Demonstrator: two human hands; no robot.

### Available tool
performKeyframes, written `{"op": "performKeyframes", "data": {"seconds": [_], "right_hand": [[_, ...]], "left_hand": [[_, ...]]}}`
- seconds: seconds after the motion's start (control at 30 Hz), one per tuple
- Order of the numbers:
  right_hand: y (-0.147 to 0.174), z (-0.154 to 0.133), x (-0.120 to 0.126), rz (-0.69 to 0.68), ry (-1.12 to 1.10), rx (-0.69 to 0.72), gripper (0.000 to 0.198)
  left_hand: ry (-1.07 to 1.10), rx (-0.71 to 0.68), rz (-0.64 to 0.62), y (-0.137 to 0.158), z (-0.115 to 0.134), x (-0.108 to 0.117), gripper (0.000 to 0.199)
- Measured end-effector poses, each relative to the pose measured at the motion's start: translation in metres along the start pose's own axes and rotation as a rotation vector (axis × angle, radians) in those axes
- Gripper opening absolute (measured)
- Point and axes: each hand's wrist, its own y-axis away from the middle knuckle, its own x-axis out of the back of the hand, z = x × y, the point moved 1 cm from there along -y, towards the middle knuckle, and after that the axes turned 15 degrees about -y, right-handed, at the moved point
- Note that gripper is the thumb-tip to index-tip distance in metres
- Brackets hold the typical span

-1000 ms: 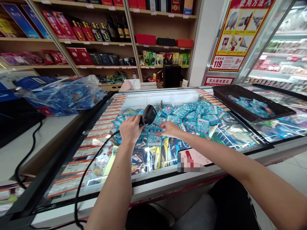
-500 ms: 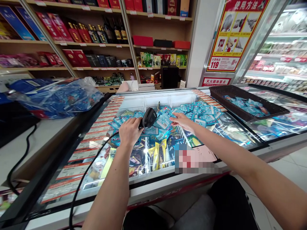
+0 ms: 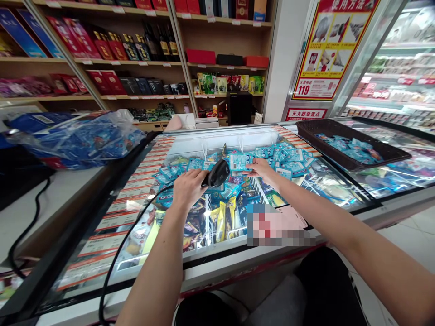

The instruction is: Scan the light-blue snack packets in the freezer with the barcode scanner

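My left hand (image 3: 190, 188) is closed around the handle of a black corded barcode scanner (image 3: 218, 174), whose head points to the right. Between the thumb and fingers of my right hand (image 3: 261, 170) is a small blue packet (image 3: 239, 161), held up just right of the scanner. Many similar blue packets (image 3: 288, 156) lie spread over the glass top of a chest freezer (image 3: 190, 257), on both sides of my hands. The scanner's black cable (image 3: 136, 222) runs down along my left forearm. The print on the packet is too small to read.
A dark brown plastic basket (image 3: 353, 158) with more blue packets stands at the right. At the left, a clear bag (image 3: 78, 136) of blue packaging rests on a counter. A phone (image 3: 288, 217), partly blurred out, lies near the front edge. Stocked shelves (image 3: 142, 63) line the back.
My right hand has lifted the blue packet and tilted it more upright. The scanner in my left hand has shifted slightly right and down, with its head turned.
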Motion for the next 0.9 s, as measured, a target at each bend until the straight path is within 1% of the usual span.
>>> {"op": "performKeyframes", "data": {"seconds": [0.07,0.23,0.37,0.5,0.7,0.9], "right_hand": [[0.000,0.003,0.001,-0.007,-0.005,0.003,0.019],[-0.003,0.009,0.004,-0.067,0.012,0.031,0.018],[-0.008,0.015,0.009,-0.074,0.007,0.061,0.024],[-0.010,0.021,0.012,-0.127,-0.004,0.108,0.029],[-0.014,0.027,0.013,-0.123,-0.018,0.138,0.038],[-0.014,0.028,0.014,-0.131,-0.019,0.141,0.041]], "left_hand": [[0.013,-0.020,-0.002,0.000,0.001,0.000,0.028],[0.025,-0.019,0.001,-0.001,0.003,0.000,0.027],[0.026,-0.049,-0.007,-0.002,0.005,-0.001,0.028],[0.024,-0.075,-0.007,-0.003,0.006,-0.002,0.029],[0.021,-0.109,-0.015,-0.003,0.009,0.000,0.027],[0.026,-0.096,-0.028,-0.005,0.011,0.003,0.026]]}}
